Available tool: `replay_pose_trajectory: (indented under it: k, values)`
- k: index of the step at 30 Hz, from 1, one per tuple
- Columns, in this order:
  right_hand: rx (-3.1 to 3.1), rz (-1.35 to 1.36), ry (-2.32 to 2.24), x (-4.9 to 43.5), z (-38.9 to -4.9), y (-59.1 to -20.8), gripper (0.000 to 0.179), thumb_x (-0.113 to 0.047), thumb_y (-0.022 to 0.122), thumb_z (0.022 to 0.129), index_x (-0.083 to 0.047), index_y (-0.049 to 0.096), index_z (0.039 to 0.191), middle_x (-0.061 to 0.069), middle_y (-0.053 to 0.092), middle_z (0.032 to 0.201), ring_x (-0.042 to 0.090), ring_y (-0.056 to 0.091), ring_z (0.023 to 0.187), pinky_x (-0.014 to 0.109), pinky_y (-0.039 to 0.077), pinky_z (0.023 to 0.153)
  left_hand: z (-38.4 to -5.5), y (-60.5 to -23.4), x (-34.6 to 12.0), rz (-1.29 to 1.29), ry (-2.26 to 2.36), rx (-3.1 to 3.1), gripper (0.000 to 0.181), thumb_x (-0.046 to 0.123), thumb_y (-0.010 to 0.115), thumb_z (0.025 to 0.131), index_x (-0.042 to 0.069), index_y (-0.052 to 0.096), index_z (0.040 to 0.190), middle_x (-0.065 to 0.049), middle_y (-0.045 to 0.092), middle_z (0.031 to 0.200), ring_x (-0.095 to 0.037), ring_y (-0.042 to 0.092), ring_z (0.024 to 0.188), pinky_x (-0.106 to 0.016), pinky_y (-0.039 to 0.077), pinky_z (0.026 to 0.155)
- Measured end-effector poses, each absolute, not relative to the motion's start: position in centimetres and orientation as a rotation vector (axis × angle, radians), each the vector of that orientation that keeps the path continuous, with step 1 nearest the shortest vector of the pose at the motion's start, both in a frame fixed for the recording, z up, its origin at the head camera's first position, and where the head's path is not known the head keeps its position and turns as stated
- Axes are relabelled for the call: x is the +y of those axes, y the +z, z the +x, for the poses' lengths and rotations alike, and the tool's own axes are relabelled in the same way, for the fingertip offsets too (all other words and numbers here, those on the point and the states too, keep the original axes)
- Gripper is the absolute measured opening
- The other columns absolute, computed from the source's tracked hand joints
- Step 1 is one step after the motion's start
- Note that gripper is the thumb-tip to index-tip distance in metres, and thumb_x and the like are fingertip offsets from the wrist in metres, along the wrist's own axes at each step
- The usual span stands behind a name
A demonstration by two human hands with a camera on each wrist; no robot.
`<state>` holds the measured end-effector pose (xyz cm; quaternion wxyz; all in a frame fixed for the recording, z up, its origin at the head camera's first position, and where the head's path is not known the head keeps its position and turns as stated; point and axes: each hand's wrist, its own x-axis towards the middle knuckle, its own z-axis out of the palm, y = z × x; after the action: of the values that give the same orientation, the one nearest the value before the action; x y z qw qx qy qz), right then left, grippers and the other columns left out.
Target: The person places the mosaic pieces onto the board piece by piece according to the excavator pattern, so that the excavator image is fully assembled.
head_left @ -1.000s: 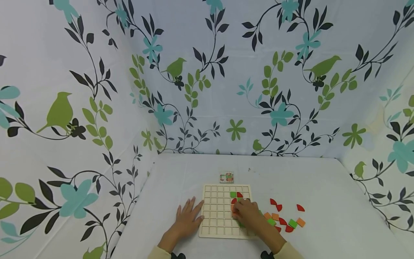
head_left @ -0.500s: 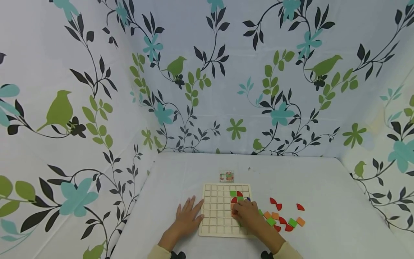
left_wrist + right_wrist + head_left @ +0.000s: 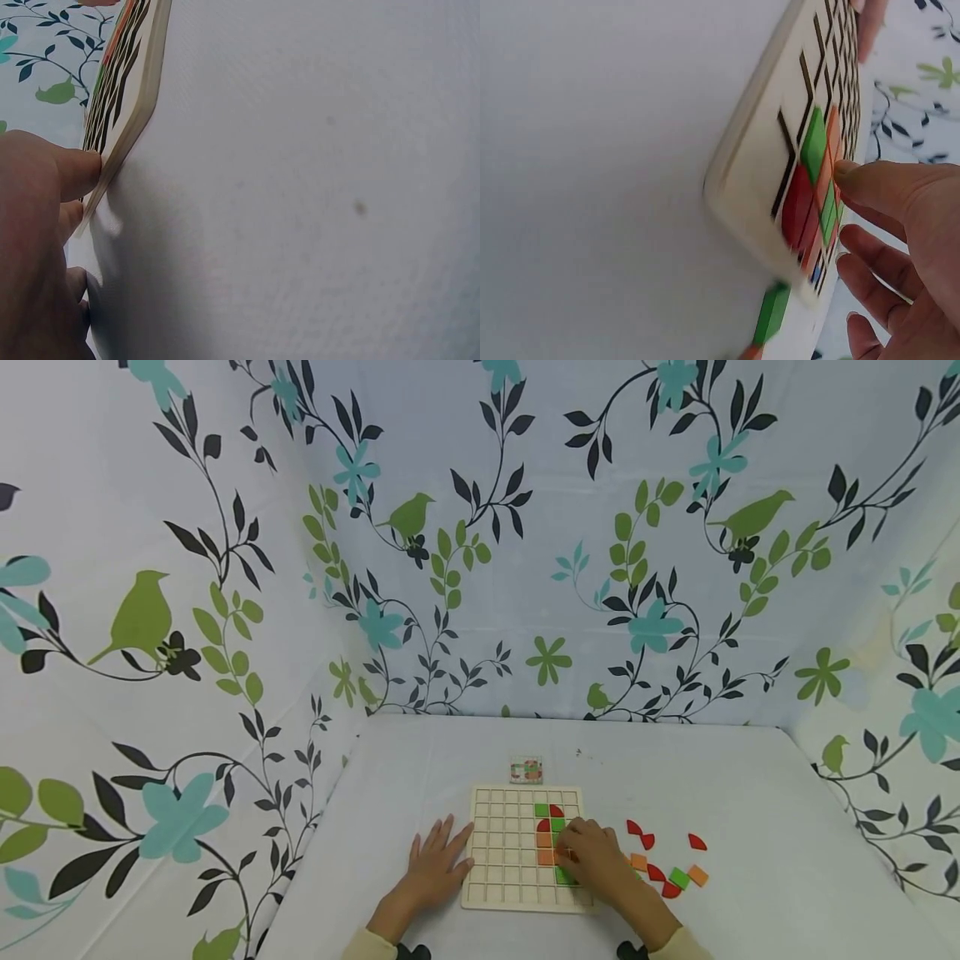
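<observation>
A pale wooden grid board (image 3: pixel 504 877) lies on the white table, with green, orange and red tiles set in its right-hand cells. My left hand (image 3: pixel 435 870) rests at its left edge, fingers extended; in the left wrist view the thumb (image 3: pixel 79 171) touches the board's rim. Over the right part of the board is my right hand (image 3: pixel 596 860). Its thumb (image 3: pixel 874 184) touches the tiles beside an orange tile (image 3: pixel 825 176), while the other fingers bend loosely. The index fingertip is hidden, so any grip on a tile cannot be made out. Near the thumb lie a green tile (image 3: pixel 814 140) and red pieces (image 3: pixel 798 206).
Loose red quarter-circle pieces (image 3: pixel 697 842), green squares (image 3: pixel 678 877) and orange squares (image 3: pixel 698 874) lie scattered right of the board. A small pattern card (image 3: pixel 527 769) sits behind it. A patterned cloth (image 3: pixel 465 677) hangs behind and beside the table.
My right hand has shifted right across the board, uncovering orange tiles in the grid and covering some loose pieces at its right. The left hand stays in place.
</observation>
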<state>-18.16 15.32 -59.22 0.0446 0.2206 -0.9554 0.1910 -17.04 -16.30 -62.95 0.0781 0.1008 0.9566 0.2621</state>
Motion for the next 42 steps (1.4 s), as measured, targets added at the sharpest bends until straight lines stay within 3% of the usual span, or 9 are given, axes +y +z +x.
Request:
replay_pose_trajectory:
  k: [9, 14, 19, 27, 33, 42]
  values:
    - [-3.018, 0.225, 0.608, 21.3, -18.1, -60.2, 0.025, -0.022, 0.085, 0.090, -0.012, 0.067, 0.104, 0.008, 0.063, 0.105, 0.024, 0.060, 0.093, 0.049, 0.054, 0.078, -16.7, -61.9, -16.4, 0.287, 0.752, 2.850, 0.060, 0.040, 0.054, 0.108, 0.020, 0.041, 0.163, -0.021, 0.021, 0.174, -0.047, 0.015, 0.161, -0.077, 0.003, 0.122]
    - [-3.021, 0.143, 0.581, 24.2, -17.3, -61.2, 0.019, -0.020, 0.081, 0.094, -0.010, 0.066, 0.098, 0.008, 0.061, 0.095, 0.025, 0.057, 0.083, 0.047, 0.052, 0.067, -16.5, -61.6, -16.4, 0.279, 0.764, 2.852, 0.060, 0.039, 0.055, 0.108, 0.019, 0.042, 0.163, -0.021, 0.022, 0.174, -0.047, 0.015, 0.161, -0.078, 0.002, 0.122]
    - [-3.020, 0.116, 0.560, 26.1, -17.3, -61.5, 0.015, -0.018, 0.080, 0.095, -0.009, 0.069, 0.099, 0.008, 0.063, 0.092, 0.024, 0.062, 0.083, 0.049, 0.056, 0.066, -16.6, -61.9, -16.5, 0.276, 0.766, 2.850, 0.060, 0.040, 0.055, 0.108, 0.020, 0.041, 0.163, -0.021, 0.021, 0.174, -0.047, 0.014, 0.161, -0.077, 0.002, 0.122]
    - [-3.101, 0.068, 0.648, 25.3, -16.8, -61.1, 0.028, -0.031, 0.082, 0.091, -0.012, 0.069, 0.107, 0.009, 0.065, 0.104, 0.027, 0.061, 0.094, 0.053, 0.051, 0.073, -16.8, -62.6, -16.6, 0.283, 0.772, 2.852, 0.060, 0.041, 0.054, 0.108, 0.021, 0.041, 0.163, -0.021, 0.020, 0.175, -0.047, 0.014, 0.161, -0.077, 0.001, 0.122]
    - [-3.076, 0.110, 0.658, 23.4, -16.6, -61.6, 0.020, -0.024, 0.081, 0.093, -0.015, 0.068, 0.105, 0.005, 0.059, 0.099, 0.025, 0.055, 0.091, 0.043, 0.045, 0.071, -16.9, -63.0, -16.6, 0.269, 0.773, 2.851, 0.062, 0.041, 0.053, 0.108, 0.022, 0.039, 0.165, -0.019, 0.017, 0.176, -0.046, 0.010, 0.162, -0.075, -0.003, 0.123]
    - [-3.032, 0.111, 0.697, 23.8, -16.6, -61.2, 0.012, -0.012, 0.079, 0.095, -0.012, 0.070, 0.103, 0.004, 0.059, 0.094, 0.023, 0.056, 0.088, 0.046, 0.050, 0.073, -17.1, -62.6, -16.4, 0.306, 0.793, 2.841, 0.060, 0.040, 0.053, 0.109, 0.021, 0.040, 0.164, -0.020, 0.020, 0.175, -0.047, 0.013, 0.161, -0.077, 0.000, 0.122]
